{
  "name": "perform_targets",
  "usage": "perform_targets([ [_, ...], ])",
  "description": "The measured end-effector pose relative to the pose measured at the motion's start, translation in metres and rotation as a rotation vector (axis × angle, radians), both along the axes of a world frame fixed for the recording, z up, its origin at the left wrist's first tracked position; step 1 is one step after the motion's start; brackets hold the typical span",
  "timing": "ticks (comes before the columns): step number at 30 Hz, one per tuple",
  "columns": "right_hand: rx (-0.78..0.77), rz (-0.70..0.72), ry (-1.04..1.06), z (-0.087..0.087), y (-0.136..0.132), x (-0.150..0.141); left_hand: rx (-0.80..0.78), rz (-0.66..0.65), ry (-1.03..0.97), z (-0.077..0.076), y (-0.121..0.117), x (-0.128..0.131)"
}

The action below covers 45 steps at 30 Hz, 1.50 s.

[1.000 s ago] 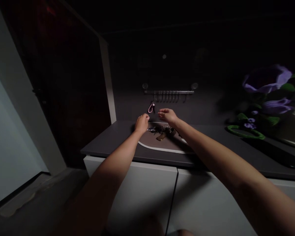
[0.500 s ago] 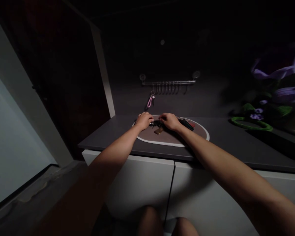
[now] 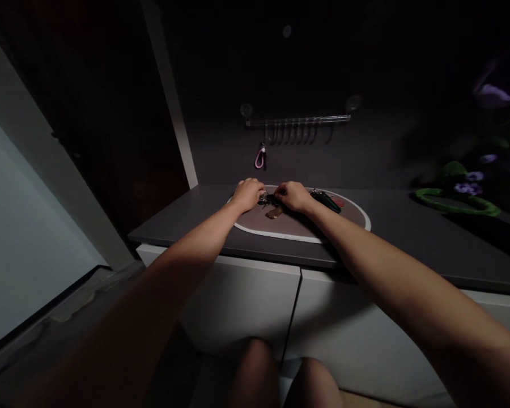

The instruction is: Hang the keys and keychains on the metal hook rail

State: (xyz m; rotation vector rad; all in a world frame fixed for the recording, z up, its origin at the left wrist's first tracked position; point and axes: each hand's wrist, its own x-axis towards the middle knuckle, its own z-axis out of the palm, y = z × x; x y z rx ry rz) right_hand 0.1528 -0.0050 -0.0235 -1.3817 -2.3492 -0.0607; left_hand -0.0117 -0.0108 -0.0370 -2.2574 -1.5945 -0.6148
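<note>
A bunch of metal keys (image 3: pixel 268 199) lies on an oval brown mat with a white rim (image 3: pixel 297 237), and a small tan leather tag (image 3: pixel 274 213) trails from it. My left hand (image 3: pixel 249 194) is shut on the left side of the bunch, its fingertips at a metal ring. My right hand (image 3: pixel 293 196) pinches the bunch from the right. Just beyond that hand lies a dark key fob (image 3: pixel 326 200), with a reddish piece beside it. The dim light hides the keys' details.
A wall rail with hooks (image 3: pixel 297 120) runs above the grey countertop (image 3: pixel 187 215), and a pink strap keychain (image 3: pixel 260 157) hangs from it. A green loop (image 3: pixel 457 202) and purple flowers lie at right. White cabinet doors (image 3: pixel 238 300) stand below.
Both hands have come down from above the mat and closed together on the keys. The view has tilted lower, so the rail and mat sit higher in the frame.
</note>
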Motion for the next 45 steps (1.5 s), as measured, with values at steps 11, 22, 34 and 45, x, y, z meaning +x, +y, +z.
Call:
perform_targets([
  [11, -0.043, 0.004, 0.184, 0.001, -0.001, -0.002, 0.069, -0.2, -0.332, 0.006, -0.003, -0.001],
  [22, -0.239, 0.273, 0.832, -0.003, 0.008, -0.005, -0.133, -0.396, -0.951, 0.005, 0.001, 0.004],
  [34, -0.269, 0.31, 0.871, 0.0, 0.004, -0.003, -0.3, -0.489, -1.209, 0.002, 0.003, 0.005],
  [45, -0.139, 0.324, 0.811, -0.001, 0.007, -0.003, -0.273, -0.459, -1.174, 0.003, 0.002, 0.008],
])
